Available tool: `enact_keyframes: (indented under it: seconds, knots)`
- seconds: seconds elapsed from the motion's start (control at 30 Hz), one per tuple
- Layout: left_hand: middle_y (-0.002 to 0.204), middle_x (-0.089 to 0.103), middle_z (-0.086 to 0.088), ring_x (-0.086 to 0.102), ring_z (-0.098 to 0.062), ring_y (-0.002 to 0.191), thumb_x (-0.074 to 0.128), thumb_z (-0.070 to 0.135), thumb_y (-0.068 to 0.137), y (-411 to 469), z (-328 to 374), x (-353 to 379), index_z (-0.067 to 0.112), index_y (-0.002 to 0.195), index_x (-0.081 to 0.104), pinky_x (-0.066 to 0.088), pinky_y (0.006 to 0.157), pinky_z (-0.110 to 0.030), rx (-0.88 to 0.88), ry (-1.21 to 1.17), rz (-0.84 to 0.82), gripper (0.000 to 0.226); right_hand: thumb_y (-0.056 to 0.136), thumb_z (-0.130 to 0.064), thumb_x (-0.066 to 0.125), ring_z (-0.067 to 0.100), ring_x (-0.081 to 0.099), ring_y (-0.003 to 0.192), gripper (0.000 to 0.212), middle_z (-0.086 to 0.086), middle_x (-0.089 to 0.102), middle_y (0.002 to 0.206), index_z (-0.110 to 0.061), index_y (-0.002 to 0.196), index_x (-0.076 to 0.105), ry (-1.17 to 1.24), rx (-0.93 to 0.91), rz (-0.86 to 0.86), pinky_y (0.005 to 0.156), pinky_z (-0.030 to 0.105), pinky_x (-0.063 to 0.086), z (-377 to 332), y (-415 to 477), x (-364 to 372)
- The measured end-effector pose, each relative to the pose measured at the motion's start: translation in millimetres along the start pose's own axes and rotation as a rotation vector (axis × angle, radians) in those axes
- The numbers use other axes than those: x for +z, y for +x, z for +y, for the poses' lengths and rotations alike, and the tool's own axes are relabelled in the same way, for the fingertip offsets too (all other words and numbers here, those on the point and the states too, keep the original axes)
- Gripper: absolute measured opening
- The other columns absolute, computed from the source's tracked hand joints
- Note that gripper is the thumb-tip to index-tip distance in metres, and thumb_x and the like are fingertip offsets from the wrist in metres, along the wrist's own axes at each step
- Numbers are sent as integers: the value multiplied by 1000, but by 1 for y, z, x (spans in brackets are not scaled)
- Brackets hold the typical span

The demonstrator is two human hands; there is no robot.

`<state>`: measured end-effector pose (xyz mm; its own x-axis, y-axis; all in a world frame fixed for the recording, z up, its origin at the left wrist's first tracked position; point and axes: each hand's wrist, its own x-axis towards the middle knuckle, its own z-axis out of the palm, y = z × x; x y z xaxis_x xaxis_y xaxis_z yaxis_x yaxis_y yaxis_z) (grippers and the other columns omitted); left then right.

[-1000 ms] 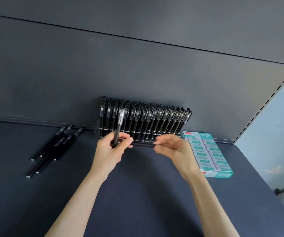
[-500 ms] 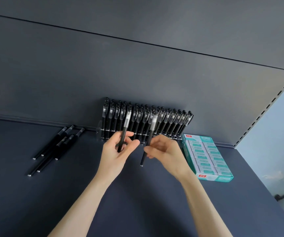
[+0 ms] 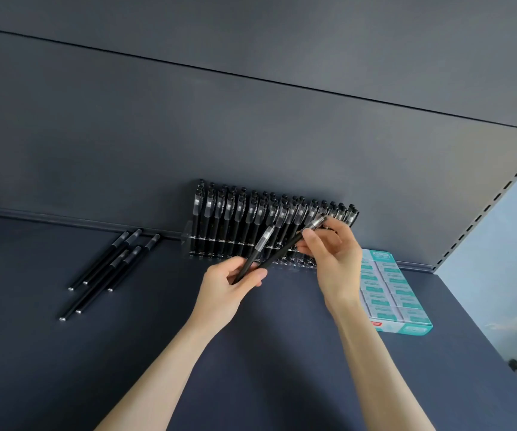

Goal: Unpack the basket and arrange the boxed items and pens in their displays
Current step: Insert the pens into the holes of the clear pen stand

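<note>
Two black pens with clear caps are held above the shelf (image 3: 282, 353), just in front of the pen rack (image 3: 188, 241). The left-hand pen (image 3: 251, 261) tilts up and to the right; the left hand (image 3: 226, 290) pinches its lower barrel between thumb and curled fingers. The right-hand pen (image 3: 282, 251) lies at a flatter slant and passes behind the left-hand pen. The right hand (image 3: 335, 265) pinches it near the capped end with thumb and fingertips, the other fingers bent close together.

The pen rack is clear plastic and stands against the back panel (image 3: 251, 135). It holds a dense row of upright black pens, caps up; its front row shows open sockets near the right end. To the right of the rack, partly hidden by the right wrist, a teal display box (image 3: 406, 329) holds two rows of small white-and-teal packets. Several loose pens (image 3: 107, 269) lie flat on the shelf left of the rack, well apart from both hands, caps toward the back panel.

A slotted upright (image 3: 484, 209) bounds the shelf on the right. Bare shelf surface extends between and in front of the forearms.
</note>
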<state>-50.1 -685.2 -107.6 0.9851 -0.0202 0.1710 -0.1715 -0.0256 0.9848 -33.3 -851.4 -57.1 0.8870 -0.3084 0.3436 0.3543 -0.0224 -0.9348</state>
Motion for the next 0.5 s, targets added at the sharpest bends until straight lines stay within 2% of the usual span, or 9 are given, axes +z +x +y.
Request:
enact_keyframes:
  seconds: [0.13,0.23,0.33,0.5]
  knots:
    - [63,60,5,36,-6,49,58,30,93,0,-2,0,8,79,62,30,45,-15,2,-45,91,26,86,-12,65,17,66,69,40,-5,66,75,-40,109,49,-261,-245,130,71,20,51,-6,15,0]
    - [60,57,5,36,-7,48,53,29,96,1,-1,-1,8,83,63,29,43,-14,9,-77,119,27,87,-13,64,4,61,66,34,-13,64,75,-28,115,52,-374,-327,166,69,10,44,-5,27,2]
    - [58,56,4,36,-9,48,51,29,96,0,-1,1,10,82,64,29,44,-14,6,-70,109,27,87,-13,63,0,59,68,34,-17,61,75,-23,118,53,-420,-347,137,69,5,41,-1,32,7]
    - [57,56,3,36,-9,48,51,29,97,0,-1,2,11,81,64,29,44,-14,16,-86,96,27,88,-14,63,-3,59,70,34,-20,60,74,-27,118,54,-468,-367,70,72,10,47,5,32,11]
